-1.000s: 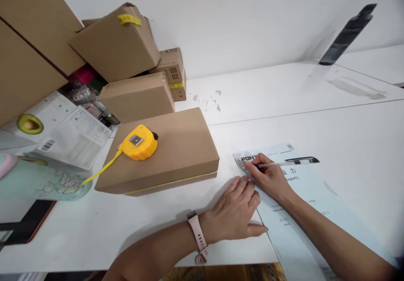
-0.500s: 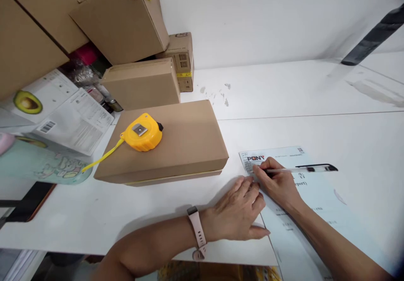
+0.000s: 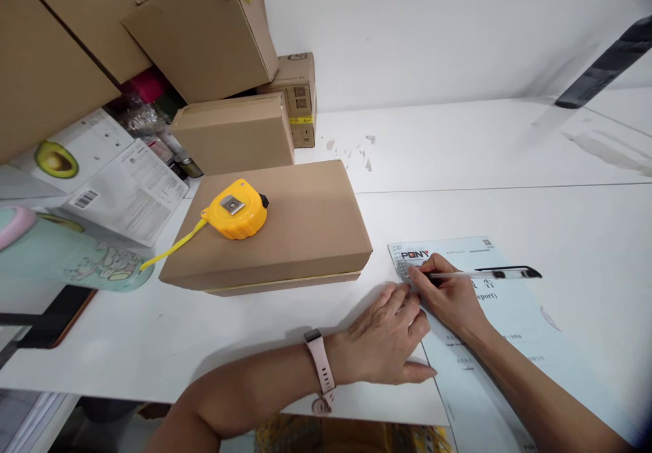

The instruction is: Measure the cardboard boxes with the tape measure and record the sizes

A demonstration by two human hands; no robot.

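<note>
Grasping a clear, black-capped pen (image 3: 481, 274), right fingers (image 3: 424, 283) touch pale blue paper (image 3: 509, 312), left fingers (image 3: 406, 308) released.

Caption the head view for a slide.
Right hand holds a pen over a printed report, left hand at its edge, tape measure on box.

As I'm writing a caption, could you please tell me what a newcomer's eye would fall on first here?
The bright yellow tape measure on the brown box, left of centre, would probably draw the eye first. Next comes the right hand, holding a pen over the pale blue paper at lower right.
</note>
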